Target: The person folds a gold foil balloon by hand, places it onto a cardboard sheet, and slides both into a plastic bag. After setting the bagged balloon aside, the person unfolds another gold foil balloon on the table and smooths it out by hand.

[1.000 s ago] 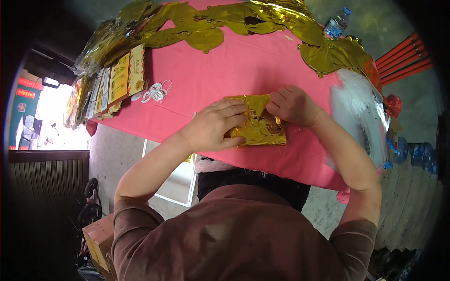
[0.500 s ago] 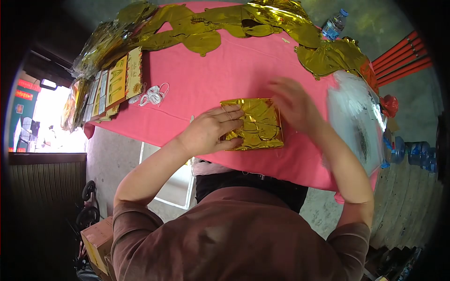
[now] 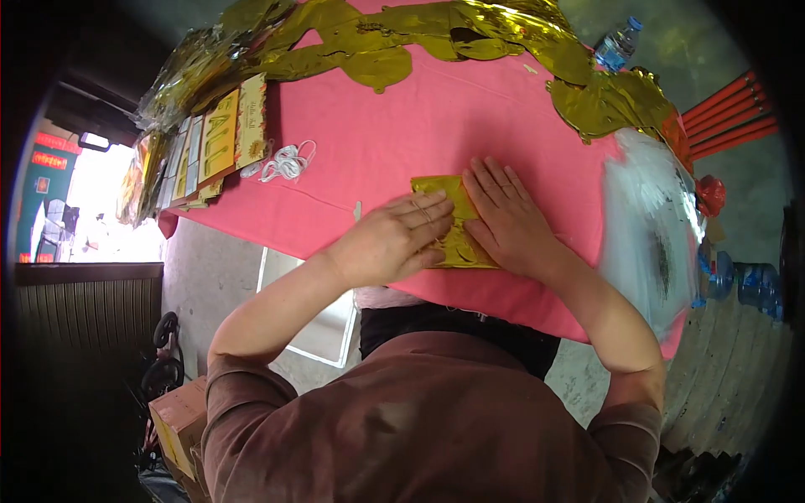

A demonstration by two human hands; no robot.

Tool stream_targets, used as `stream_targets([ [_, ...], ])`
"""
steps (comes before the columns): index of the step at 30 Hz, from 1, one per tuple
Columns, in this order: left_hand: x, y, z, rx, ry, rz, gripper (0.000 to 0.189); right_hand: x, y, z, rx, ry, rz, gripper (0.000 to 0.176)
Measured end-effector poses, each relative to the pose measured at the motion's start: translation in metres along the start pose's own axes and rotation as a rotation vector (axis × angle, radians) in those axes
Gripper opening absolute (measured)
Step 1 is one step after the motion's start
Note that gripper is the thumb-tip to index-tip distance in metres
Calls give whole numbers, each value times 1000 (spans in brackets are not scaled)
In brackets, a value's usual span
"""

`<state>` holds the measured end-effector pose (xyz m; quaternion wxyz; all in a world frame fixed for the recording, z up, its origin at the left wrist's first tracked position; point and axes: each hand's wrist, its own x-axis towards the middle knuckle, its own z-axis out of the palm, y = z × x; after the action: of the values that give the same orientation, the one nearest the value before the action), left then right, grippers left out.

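At frame centre, creased gold foil (image 3: 459, 245) on pink cloth (image 3: 360, 126) is touched by the loosely bent left hand (image 3: 392, 239) and flat, outstretched right hand (image 3: 511, 220).

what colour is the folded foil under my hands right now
The folded foil is shiny gold, showing best in the head view.

Your left hand (image 3: 390, 239) hides most of the left side of the foil (image 3: 459, 247); your right hand (image 3: 513, 225) covers its upper right corner. Far ahead of your fingers (image 3: 497, 189), the frame's top edge cuts off the gold sheets (image 3: 377, 67). Left of them, the cards (image 3: 220, 141) bear smaller print too tiny for you to read.
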<state>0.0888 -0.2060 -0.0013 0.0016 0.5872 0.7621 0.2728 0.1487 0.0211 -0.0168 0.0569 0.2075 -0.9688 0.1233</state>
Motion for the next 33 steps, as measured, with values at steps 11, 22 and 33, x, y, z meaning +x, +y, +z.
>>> stream_targets([
  [11,-7,-28,-25,-28,324,-274,12,0,0,0,-39,-36,-4,63],
  [22,21,-59,-30,-47,26,-122,18,0,0,0,-39,-30,-1,62],
  [33,24,-64,-29,170,37,199,18,0,0,-1,-25,-16,3,61],
])
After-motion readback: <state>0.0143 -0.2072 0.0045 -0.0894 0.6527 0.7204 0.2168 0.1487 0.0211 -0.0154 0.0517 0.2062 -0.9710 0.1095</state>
